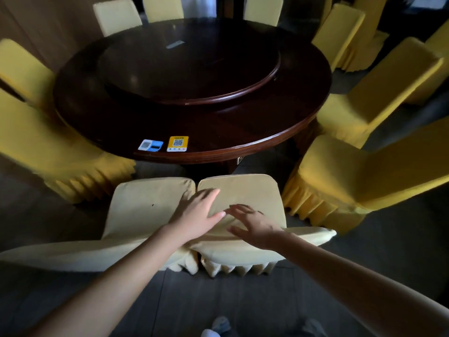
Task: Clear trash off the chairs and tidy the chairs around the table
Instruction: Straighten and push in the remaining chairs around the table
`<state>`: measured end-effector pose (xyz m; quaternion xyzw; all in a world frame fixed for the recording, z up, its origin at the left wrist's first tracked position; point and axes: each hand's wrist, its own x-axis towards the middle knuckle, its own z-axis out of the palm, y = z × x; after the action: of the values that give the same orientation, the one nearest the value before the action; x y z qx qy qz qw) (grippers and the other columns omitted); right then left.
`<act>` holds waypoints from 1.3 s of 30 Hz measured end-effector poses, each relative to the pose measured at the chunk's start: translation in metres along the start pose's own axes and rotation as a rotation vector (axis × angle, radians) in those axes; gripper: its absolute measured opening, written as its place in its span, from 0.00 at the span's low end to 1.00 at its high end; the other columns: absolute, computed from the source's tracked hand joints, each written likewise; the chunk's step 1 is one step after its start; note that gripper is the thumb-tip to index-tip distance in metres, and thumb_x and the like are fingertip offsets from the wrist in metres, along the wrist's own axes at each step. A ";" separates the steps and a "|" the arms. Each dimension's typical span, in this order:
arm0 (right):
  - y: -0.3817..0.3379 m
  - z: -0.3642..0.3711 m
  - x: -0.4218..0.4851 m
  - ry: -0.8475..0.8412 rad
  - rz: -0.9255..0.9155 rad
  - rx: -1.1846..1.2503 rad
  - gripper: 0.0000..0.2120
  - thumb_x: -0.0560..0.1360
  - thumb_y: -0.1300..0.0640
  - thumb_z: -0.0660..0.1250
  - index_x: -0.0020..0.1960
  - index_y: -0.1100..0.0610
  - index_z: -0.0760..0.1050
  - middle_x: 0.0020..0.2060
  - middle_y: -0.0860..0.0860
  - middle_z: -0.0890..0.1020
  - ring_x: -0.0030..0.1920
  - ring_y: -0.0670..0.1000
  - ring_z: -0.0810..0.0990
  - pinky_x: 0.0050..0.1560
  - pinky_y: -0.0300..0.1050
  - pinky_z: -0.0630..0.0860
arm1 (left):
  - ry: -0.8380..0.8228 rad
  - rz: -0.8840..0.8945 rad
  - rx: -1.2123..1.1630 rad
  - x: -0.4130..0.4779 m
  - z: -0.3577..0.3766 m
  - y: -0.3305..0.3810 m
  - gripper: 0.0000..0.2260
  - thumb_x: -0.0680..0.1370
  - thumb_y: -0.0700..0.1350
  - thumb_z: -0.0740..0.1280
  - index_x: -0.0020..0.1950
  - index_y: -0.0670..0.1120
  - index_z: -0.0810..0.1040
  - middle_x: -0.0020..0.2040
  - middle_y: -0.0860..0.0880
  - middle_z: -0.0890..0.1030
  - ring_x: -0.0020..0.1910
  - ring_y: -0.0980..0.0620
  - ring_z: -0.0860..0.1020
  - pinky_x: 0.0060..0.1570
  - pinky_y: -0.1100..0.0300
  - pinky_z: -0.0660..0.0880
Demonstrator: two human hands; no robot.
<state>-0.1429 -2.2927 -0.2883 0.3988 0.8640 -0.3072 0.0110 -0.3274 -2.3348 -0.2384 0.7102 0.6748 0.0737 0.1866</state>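
Two pale yellow covered chairs stand side by side right in front of me, the left chair (pixel 145 210) and the right chair (pixel 257 193), both facing the round dark wooden table (pixel 218 132). My left hand (pixel 196 215) lies flat with fingers spread on the right chair's seat near the gap between the two. My right hand (pixel 255 224) hovers over the same seat, fingers apart, holding nothing. The cover bunches slightly under my hands. A tiny dark speck (pixel 152 205) sits on the left chair's seat.
Darker yellow chairs ring the table: two at left (pixel 56 152), two at right (pixel 364 181), several at the back. A lazy Susan (pixel 194 66) tops the table, and two QR code stickers (pixel 177 143) lie near its front edge. Grey floor lies behind the chairs.
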 end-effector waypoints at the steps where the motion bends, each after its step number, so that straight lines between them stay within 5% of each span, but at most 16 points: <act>1: 0.012 -0.007 -0.006 0.049 0.010 0.012 0.26 0.79 0.44 0.59 0.75 0.48 0.60 0.75 0.49 0.62 0.76 0.50 0.57 0.72 0.51 0.59 | 0.050 0.052 0.001 0.011 0.004 0.016 0.29 0.79 0.57 0.59 0.77 0.49 0.55 0.77 0.51 0.58 0.76 0.51 0.57 0.72 0.54 0.51; 5: 0.060 -0.041 -0.039 0.228 0.090 0.009 0.27 0.80 0.43 0.57 0.76 0.47 0.56 0.77 0.49 0.56 0.77 0.50 0.51 0.75 0.55 0.55 | 0.109 0.130 0.016 0.057 0.031 0.084 0.32 0.80 0.59 0.56 0.78 0.52 0.45 0.79 0.53 0.40 0.77 0.54 0.39 0.75 0.46 0.40; 9: 0.127 -0.078 -0.081 0.322 0.179 -0.034 0.28 0.80 0.40 0.55 0.77 0.43 0.52 0.78 0.46 0.51 0.78 0.50 0.45 0.76 0.56 0.50 | 0.085 0.178 0.073 0.104 0.053 0.168 0.34 0.79 0.62 0.52 0.78 0.52 0.38 0.77 0.52 0.33 0.76 0.53 0.33 0.72 0.43 0.37; 25: 0.389 -0.216 -0.288 0.461 0.552 -0.051 0.29 0.80 0.41 0.55 0.78 0.44 0.50 0.78 0.46 0.47 0.78 0.52 0.43 0.76 0.60 0.50 | -0.051 0.457 0.165 0.245 0.158 0.501 0.34 0.78 0.65 0.48 0.77 0.54 0.37 0.78 0.52 0.35 0.76 0.51 0.35 0.67 0.47 0.29; 39: 0.582 -0.299 -0.330 0.522 0.691 -0.014 0.35 0.79 0.44 0.59 0.77 0.42 0.41 0.78 0.46 0.42 0.77 0.52 0.37 0.75 0.61 0.42 | -0.064 0.548 0.129 0.417 0.214 0.636 0.34 0.78 0.65 0.49 0.78 0.54 0.39 0.79 0.52 0.38 0.77 0.51 0.37 0.72 0.45 0.34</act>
<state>0.5542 -2.0693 -0.2622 0.7288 0.6556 -0.1685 -0.1030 0.3741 -1.9714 -0.2647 0.8784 0.4549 0.0559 0.1353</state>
